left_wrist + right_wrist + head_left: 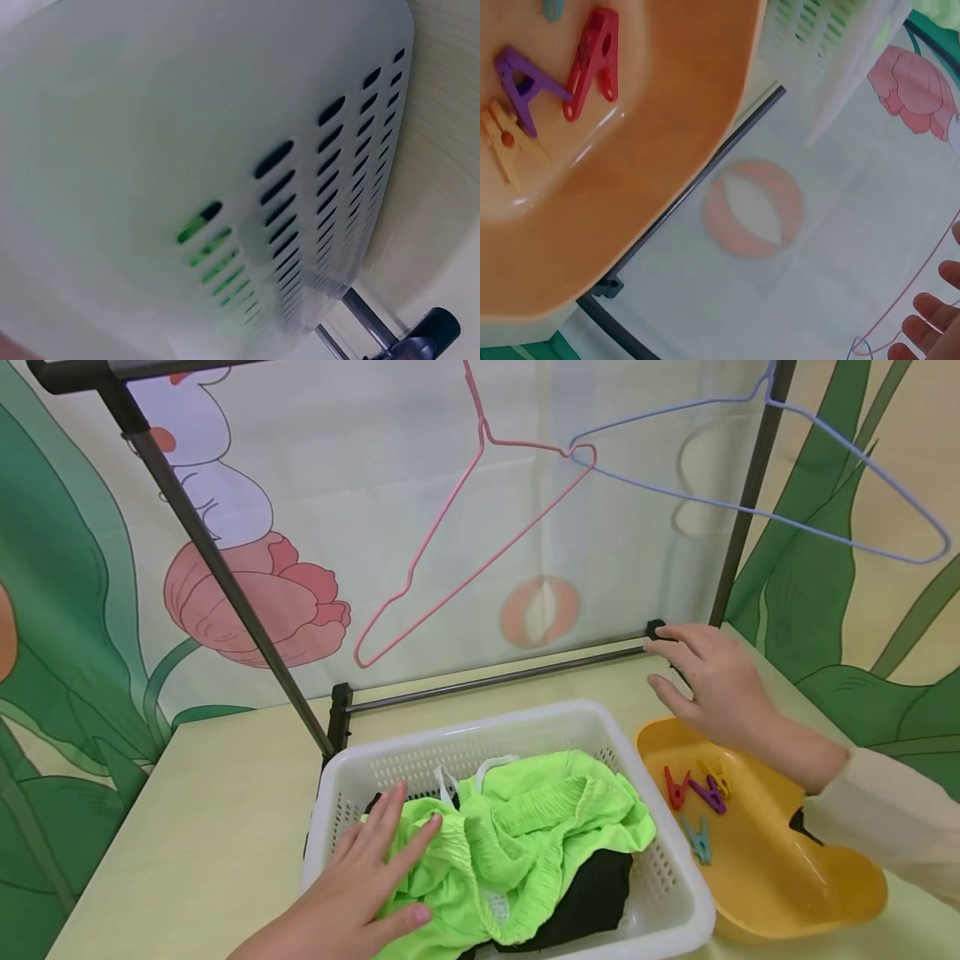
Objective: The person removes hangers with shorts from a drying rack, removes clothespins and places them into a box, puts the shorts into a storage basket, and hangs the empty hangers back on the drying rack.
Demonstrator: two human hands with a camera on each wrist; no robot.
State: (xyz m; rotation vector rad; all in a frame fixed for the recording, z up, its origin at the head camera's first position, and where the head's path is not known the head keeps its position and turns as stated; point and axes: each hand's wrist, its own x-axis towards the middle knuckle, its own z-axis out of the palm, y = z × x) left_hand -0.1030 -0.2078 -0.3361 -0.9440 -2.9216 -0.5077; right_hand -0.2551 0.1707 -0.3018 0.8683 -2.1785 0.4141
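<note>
In the head view a white plastic basket (600,727) holds bright green clothing (517,843) with a gathered waistband, over a black garment (592,893). My left hand (360,877) hovers at the basket's left side with fingers spread, overlapping the green cloth. To the right, my right hand (712,685) is raised over the back of a yellow tray (795,902), fingers loosely bent and nothing between them. Inside the tray lie a red clothespin (592,64), a purple clothespin (526,86), a yellow clothespin (508,142) and a teal clothespin (699,842).
A pink hanger (450,510) and a blue hanger (675,493) hang from a dark metal rack (225,585) behind the basket. The rack's low bar (495,679) runs along the back of the table (187,827). Behind it is a printed cloth backdrop (420,468).
</note>
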